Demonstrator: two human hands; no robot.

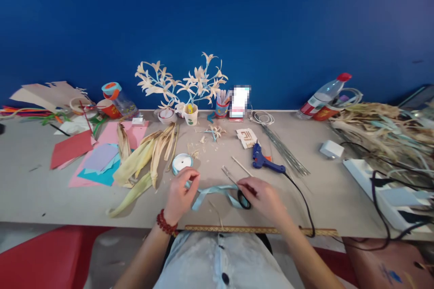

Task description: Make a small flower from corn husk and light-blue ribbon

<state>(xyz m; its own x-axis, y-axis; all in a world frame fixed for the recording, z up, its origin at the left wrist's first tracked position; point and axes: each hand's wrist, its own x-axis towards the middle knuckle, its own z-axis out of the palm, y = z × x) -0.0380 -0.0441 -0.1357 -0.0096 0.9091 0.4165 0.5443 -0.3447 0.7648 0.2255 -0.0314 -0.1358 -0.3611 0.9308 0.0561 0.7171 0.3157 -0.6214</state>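
Note:
My left hand [183, 192], with a beaded bracelet at the wrist, is closed in a pinch just in front of the ribbon spool [182, 162]. What its fingertips hold, if anything, I cannot make out. Pale blue ribbon [217, 190] runs in loose folds between my two hands, close to the tabletop. My right hand [261, 194] has its thumb and fingers closed at the middle of the scissors [243, 200]; the blades point away to the left and one black handle loop shows below. A thin wire [216, 213] lies nearer my body.
Right of centre lie a white stick [241, 165], a blue glue gun [266, 161] with its cord, and a bundle of wires [285, 151]. Corn husks [144, 158] and coloured paper [101, 158] are on the left. Behind stand husk flowers in pots [190, 115]. A power strip [373, 194] sits right.

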